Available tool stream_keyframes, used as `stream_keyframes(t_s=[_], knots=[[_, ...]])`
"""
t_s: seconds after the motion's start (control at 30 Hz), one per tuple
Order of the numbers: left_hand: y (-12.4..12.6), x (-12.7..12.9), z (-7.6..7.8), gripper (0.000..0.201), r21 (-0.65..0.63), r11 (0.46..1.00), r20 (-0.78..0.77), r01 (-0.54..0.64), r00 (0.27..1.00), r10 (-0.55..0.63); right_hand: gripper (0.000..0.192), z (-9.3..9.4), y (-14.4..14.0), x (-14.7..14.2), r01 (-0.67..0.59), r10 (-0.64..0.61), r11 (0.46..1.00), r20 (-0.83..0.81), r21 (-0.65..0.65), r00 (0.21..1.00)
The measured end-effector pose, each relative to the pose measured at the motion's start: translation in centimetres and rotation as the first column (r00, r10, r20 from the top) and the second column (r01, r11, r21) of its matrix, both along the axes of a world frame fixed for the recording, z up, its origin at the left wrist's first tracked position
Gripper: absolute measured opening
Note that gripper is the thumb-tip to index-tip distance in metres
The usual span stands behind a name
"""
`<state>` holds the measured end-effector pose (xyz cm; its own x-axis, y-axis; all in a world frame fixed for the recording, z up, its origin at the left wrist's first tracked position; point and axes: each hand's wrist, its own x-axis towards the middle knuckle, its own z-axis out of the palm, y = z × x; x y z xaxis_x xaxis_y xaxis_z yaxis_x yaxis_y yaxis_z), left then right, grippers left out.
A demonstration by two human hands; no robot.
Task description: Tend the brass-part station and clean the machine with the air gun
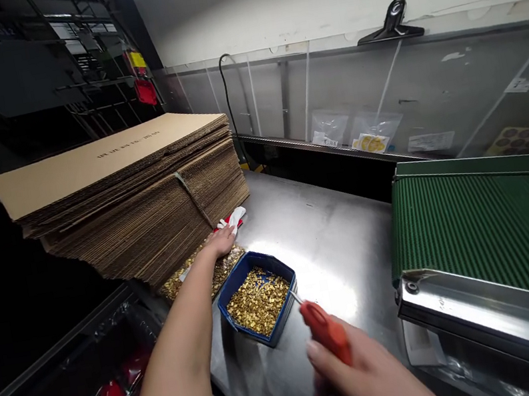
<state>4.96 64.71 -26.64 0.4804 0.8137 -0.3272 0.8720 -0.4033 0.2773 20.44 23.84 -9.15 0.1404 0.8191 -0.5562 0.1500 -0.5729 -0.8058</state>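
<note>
Your right hand (369, 370) grips an orange-handled tool (324, 330) at the near edge of the steel bench (332, 240), fingers (316, 355) wrapped tight around the handle, its thin metal tip (294, 296) pointing up and to the left toward the blue tray (258, 299). That tip all but touches the tray's right rim, so the heap of small gold pieces (258, 302) inside lies just ahead of the tool, along the line in which it already points. Your left arm reaches much farther out, past the tray's left side, and your left hand (221, 240) rests palm down by the bench's left edge, at the foot of the tall stack of flat cardboard (132, 193). Its fingers look flat and loosely together, pinching nothing that can be seen, though the view is too small to be sure. Beneath and beside that hand lies a clear bag of more gold pieces (196, 273), touching the tray's far left corner, and a red and white glove (232, 219) sits just beyond the fingertips. Of the two hands, the right is the nearer to the tray; the left is nearer to the bag. A green ribbed conveyor belt (493, 227) fills the bench's right side, well apart from both hands.
</note>
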Motion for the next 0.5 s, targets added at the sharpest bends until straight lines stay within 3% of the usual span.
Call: stream_keyframes(t_s=[0.07,0.2,0.37,0.5], knots=[[-0.2,0.0,0.2,0.065,0.000,1.000,-0.002,-0.003,1.000,0.003,0.033,1.3,3.8,-1.4,-0.041,0.034,0.998,-0.157,-0.038,0.987],[-0.7,-0.1,0.5,0.068,0.006,1.000,-0.007,0.006,1.000,-0.006,0.035,1.7,8.7,-3.9,-0.113,0.115,0.993,0.054,-0.028,0.992],[-0.9,-0.2,0.5,0.071,0.014,1.000,-0.019,0.016,1.000,-0.016,0.037,1.6,9.8,-4.7,-0.132,0.141,0.989,0.158,-0.068,0.977],[-1.0,-0.2,0.4,0.071,0.019,1.000,-0.028,0.002,1.000,-0.002,0.039,0.9,10.0,-3.1,-0.034,0.040,0.999,0.173,-0.039,0.984]])
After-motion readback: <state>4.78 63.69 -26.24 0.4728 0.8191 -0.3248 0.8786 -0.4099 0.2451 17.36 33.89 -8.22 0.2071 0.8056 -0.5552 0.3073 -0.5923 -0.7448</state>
